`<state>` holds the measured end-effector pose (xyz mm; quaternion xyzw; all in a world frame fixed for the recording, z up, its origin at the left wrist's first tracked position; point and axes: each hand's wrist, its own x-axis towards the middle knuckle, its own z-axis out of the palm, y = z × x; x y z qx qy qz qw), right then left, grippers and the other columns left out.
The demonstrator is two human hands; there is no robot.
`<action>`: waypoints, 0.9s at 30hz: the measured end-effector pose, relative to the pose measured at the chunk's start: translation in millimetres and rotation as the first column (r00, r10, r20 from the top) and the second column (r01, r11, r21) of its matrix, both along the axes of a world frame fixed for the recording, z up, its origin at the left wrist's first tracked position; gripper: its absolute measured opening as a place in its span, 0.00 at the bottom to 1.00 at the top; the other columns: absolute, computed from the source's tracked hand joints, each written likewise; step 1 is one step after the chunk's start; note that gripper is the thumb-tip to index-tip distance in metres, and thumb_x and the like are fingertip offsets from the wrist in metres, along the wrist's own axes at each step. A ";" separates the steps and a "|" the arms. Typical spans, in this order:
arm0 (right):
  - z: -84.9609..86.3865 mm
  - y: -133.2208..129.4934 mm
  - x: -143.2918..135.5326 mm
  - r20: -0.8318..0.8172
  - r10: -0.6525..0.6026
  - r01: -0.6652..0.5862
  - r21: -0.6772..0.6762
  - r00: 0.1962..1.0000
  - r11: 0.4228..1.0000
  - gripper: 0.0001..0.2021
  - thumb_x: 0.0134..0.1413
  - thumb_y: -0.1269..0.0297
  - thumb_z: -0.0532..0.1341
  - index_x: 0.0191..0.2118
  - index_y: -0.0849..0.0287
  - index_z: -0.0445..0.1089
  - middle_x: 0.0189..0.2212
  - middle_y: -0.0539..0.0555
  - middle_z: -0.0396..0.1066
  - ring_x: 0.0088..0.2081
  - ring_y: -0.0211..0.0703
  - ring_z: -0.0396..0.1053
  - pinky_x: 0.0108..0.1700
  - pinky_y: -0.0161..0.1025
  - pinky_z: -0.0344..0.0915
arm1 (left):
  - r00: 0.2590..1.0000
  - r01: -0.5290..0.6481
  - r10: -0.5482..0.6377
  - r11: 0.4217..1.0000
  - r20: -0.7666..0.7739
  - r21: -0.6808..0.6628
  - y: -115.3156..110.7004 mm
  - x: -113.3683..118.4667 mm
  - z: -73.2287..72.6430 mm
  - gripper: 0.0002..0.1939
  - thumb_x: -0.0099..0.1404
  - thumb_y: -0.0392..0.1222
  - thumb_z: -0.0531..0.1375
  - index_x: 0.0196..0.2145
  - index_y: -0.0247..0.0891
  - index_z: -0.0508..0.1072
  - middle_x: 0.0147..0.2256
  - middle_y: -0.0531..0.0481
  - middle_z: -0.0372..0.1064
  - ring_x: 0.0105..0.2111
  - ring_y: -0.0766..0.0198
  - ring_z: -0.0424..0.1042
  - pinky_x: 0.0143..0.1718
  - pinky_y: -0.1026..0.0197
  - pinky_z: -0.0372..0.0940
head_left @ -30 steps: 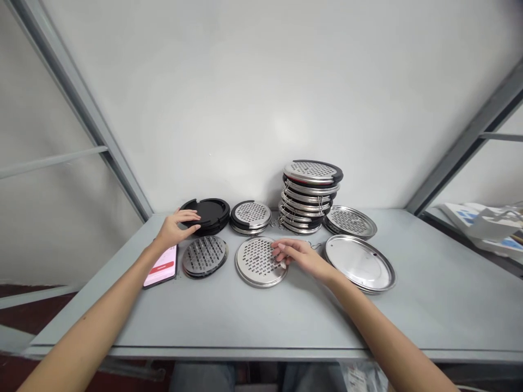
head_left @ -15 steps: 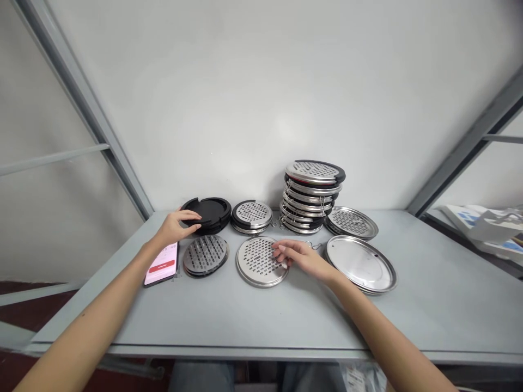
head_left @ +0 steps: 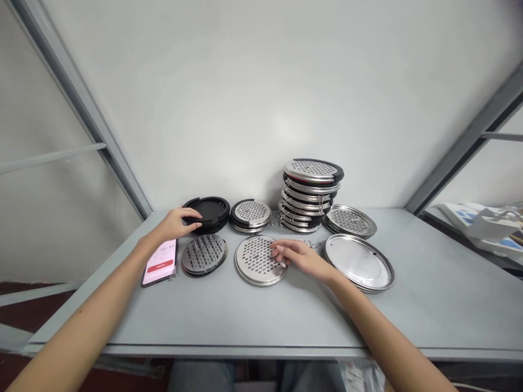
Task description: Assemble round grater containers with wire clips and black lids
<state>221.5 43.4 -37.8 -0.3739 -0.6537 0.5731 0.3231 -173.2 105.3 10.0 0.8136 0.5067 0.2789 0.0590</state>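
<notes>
My left hand (head_left: 180,222) is at the left edge of a stack of black round holders (head_left: 209,209), thumb and fingers closed on the rim of the upper one. Below it lies a pile of dark slotted discs (head_left: 204,253). My right hand (head_left: 300,256) hovers over the right part of a silver perforated disc (head_left: 258,262), its fingers curled and partly hidden; whether they pinch anything is too small to tell. Behind stand a perforated disc in a black holder (head_left: 251,212) and a tall stack of such discs (head_left: 312,196) with metal hooks.
A phone (head_left: 160,264) with a lit screen lies at the left. On the right are shiny round trays (head_left: 359,262) and perforated plates (head_left: 350,220). Loose hooks (head_left: 311,243) lie between. Grey metal posts frame the table (head_left: 245,316), and papers (head_left: 482,223) sit beyond the right one.
The camera view has shifted very slightly. Both hands hold nearly the same positions, with the left thumb and fingers still at the black holder.
</notes>
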 end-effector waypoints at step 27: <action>-0.8 1.0 0.3 0.022 -0.042 0.040 0.076 0.999 0.996 0.22 0.57 0.47 0.58 0.47 0.62 0.70 0.37 0.57 0.72 0.34 0.40 0.69 0.36 0.39 0.66 | 0.994 -0.079 0.044 0.929 0.104 0.362 -26.7 78.0 -10.1 0.14 0.65 0.45 0.56 0.45 0.39 0.74 0.46 0.44 0.73 0.50 0.53 0.68 0.60 0.44 0.55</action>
